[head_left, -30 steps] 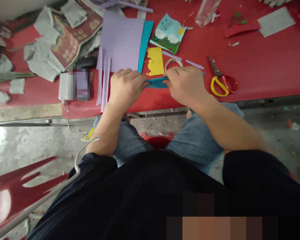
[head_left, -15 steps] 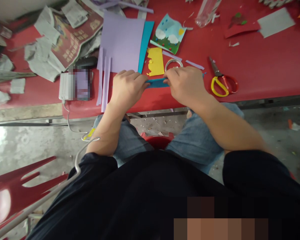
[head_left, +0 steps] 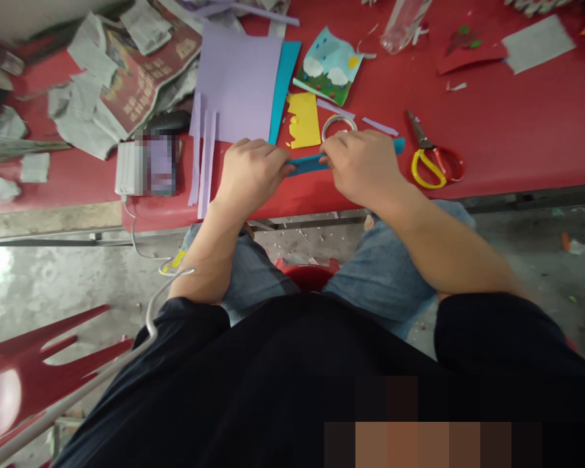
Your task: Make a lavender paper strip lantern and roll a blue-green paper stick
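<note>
Between my two hands a narrow strip of blue paper (head_left: pixel 308 164) is held above the front edge of the red table. My left hand (head_left: pixel 254 170) pinches its left end with thumb and fingers. My right hand (head_left: pixel 358 162) grips it farther along, and the strip's other end pokes out to the right of that hand. Just beyond my right hand lies a silvery ring, perhaps a roll of tape (head_left: pixel 338 121), partly covered by the fingers. A torn piece of yellow paper (head_left: pixel 305 121) rests just past the strip.
Scissors (head_left: pixel 431 156) lie right of my right hand. Behind are purple sheets (head_left: pixel 238 81), a teal sheet (head_left: pixel 283 84) and a decorated card (head_left: pixel 329 68). Purple strips (head_left: pixel 205 159), a white device (head_left: pixel 127 169) with a cable and crumpled newspaper (head_left: pixel 146 71) occupy the left. A clear bottle (head_left: pixel 402 26) lies behind.
The blue strip now tilts slightly, and its right end has come out into view past my right hand. Both hands have barely shifted.
</note>
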Motion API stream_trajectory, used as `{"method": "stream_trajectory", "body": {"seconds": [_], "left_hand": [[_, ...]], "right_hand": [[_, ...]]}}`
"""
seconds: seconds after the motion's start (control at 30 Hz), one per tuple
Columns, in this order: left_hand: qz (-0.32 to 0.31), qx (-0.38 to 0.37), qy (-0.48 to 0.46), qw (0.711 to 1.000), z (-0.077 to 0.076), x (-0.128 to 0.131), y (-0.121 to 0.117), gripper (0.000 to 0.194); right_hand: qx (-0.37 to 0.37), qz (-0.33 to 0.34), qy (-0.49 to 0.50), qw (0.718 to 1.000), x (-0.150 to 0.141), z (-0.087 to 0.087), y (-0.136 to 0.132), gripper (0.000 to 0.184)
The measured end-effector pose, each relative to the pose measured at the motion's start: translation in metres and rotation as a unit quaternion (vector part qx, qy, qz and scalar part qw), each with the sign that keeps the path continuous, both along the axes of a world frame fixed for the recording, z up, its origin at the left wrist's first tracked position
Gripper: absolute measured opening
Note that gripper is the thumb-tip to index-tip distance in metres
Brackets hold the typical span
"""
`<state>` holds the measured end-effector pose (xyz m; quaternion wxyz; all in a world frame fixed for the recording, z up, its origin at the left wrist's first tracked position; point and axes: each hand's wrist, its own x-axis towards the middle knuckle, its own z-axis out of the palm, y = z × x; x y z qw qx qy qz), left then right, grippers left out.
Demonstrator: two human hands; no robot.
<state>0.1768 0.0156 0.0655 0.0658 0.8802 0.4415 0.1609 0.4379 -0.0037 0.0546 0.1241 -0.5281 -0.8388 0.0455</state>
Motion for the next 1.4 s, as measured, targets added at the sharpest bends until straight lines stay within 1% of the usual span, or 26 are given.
{"method": "stream_trajectory", "body": {"seconds": [0.07,0.23,0.37,0.43,0.53,0.6,0.63,0.67,0.7,0.77,0.83,0.9,0.93,1.0,1.1,1.17,1.23,1.27,1.4], "left_hand": [[-0.005,-0.004,0.000,1.000,-0.002,0.000,0.001,0.018],[-0.014,0.002,-0.032,0.999,-0.009,-0.006,0.008,0.016],[-0.021,0.020,-0.051,0.998,-0.015,-0.015,0.016,0.016],[-0.014,0.025,-0.066,0.997,-0.015,-0.020,0.019,0.016],[0.017,0.032,-0.077,0.996,-0.010,-0.028,0.023,0.015],[0.047,0.027,-0.068,0.996,-0.007,-0.036,0.025,0.015],[0.063,0.016,-0.069,0.996,-0.005,-0.040,0.026,0.017],[0.072,-0.002,-0.076,0.994,-0.003,-0.044,0.028,0.021],[0.075,-0.025,-0.088,0.993,-0.003,-0.048,0.029,0.026],[0.074,-0.061,-0.120,0.988,-0.002,-0.053,0.032,0.035],[0.086,-0.065,-0.153,0.982,-0.004,-0.051,0.033,0.036],[0.102,-0.068,-0.195,0.973,-0.006,-0.040,0.030,0.034],[0.098,-0.084,-0.224,0.966,-0.007,-0.032,0.027,0.034],[0.062,-0.162,-0.285,0.943,-0.010,-0.014,0.020,0.039],[-0.011,-0.271,-0.361,0.892,-0.016,0.010,0.009,0.050],[-0.040,-0.332,-0.399,0.854,-0.020,0.019,0.004,0.054],[-0.053,-0.385,-0.422,0.819,-0.023,0.025,0.001,0.053],[-0.059,-0.409,-0.428,0.804,-0.024,0.026,0.000,0.053],[-0.096,-0.493,-0.435,0.747,-0.030,0.030,-0.002,0.047]], "right_hand": [[0.001,0.000,-0.006,1.000,0.000,0.000,0.000,0.047],[0.011,0.005,0.007,1.000,0.001,-0.002,0.001,0.047],[-0.005,0.005,0.024,1.000,0.002,0.002,0.001,0.043],[-0.001,0.002,0.006,1.000,0.005,0.004,0.003,0.042],[0.015,0.002,-0.002,1.000,0.015,0.008,0.008,0.040],[0.026,0.000,0.025,0.999,0.029,0.012,0.015,0.036],[0.044,-0.009,0.040,0.998,0.039,0.014,0.018,0.036],[0.058,-0.014,0.046,0.997,0.049,0.016,0.022,0.038],[0.091,-0.035,0.058,0.994,0.059,0.018,0.025,0.041],[0.126,-0.059,0.099,0.985,0.076,0.020,0.031,0.047],[0.145,-0.083,0.169,0.971,0.085,0.020,0.034,0.049],[0.132,-0.090,0.258,0.953,0.080,0.015,0.035,0.047],[0.111,-0.083,0.304,0.943,0.073,0.011,0.034,0.045],[0.055,-0.050,0.379,0.922,0.053,0.001,0.032,0.047],[-0.100,-0.002,0.447,0.889,0.020,-0.013,0.026,0.062],[-0.170,0.041,0.479,0.860,0.005,-0.018,0.022,0.065],[-0.198,0.070,0.494,0.844,-0.004,-0.020,0.017,0.066],[-0.200,0.076,0.497,0.841,-0.006,-0.019,0.015,0.067],[-0.186,0.068,0.502,0.842,-0.011,-0.018,0.008,0.068]]}}
